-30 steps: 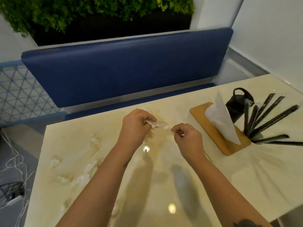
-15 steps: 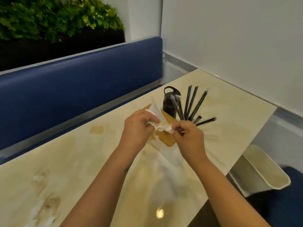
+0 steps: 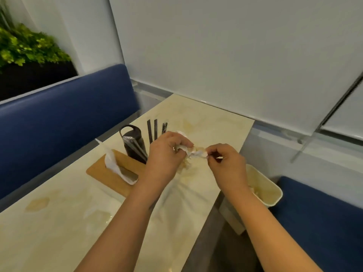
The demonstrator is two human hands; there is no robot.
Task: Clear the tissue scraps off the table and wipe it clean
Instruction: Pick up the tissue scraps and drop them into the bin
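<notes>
the tissue scrap is a small crumpled white wad, twisted at its middle, held in the air above the table between both hands. left hand is curled closed around one end of it; right hand pinches the other end between thumb and fingertips, remaining fingers folded in.

the table top is glossy, cream with pale marbled veining, and carries tan smears and wet patches toward its near left part. its right edge runs straight beside a cream rectangular bin with rounded corners, standing just off the table below the right hand. open surface lies between the forearms and the table's near edge.

left of the hands on the table: a flat brown board with a white tissue sheet standing up from it, and behind that a dark holder with black sticks. beyond the table's far side, a padded blue bench.
</notes>
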